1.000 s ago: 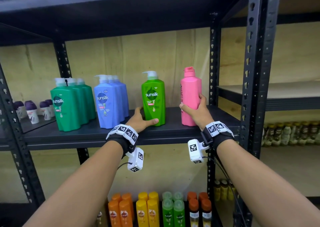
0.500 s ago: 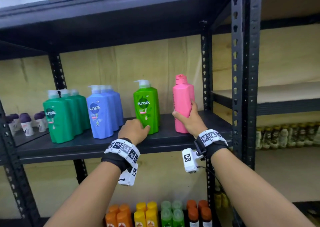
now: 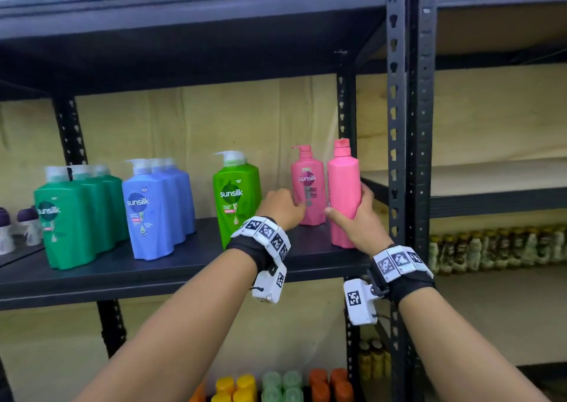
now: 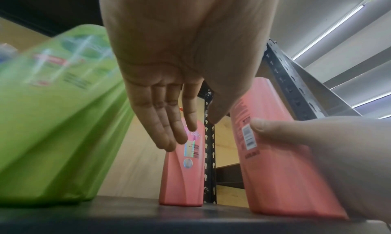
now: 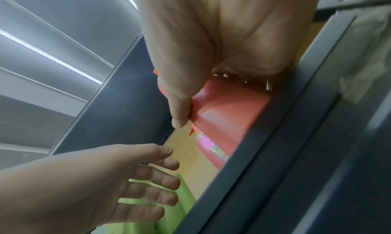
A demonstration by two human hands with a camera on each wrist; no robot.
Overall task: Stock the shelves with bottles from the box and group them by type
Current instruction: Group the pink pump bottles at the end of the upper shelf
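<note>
On the black shelf [image 3: 171,266] a pink pump bottle [image 3: 307,187] stands at the back right. In front of it and to its right stands a plain pink bottle [image 3: 343,193], gripped low on its body by my right hand [image 3: 357,220]. My left hand [image 3: 285,207] is stretched out with straight fingers [image 4: 169,124] toward the back pink bottle [image 4: 182,179]; whether they touch it I cannot tell. A light green bottle [image 3: 236,193] stands just left of that hand. The right wrist view shows my thumb on the gripped bottle [image 5: 228,114].
Blue bottles [image 3: 156,208] and dark green bottles [image 3: 76,214] stand grouped further left. The black upright post [image 3: 395,156] is close to the right of the gripped bottle. Small orange, yellow and green bottles [image 3: 276,386] fill the shelf below.
My left hand left the light green bottle's base and moved right toward the back pink bottle. The right hand kept its grip on the front pink bottle. The head view shifted left.
</note>
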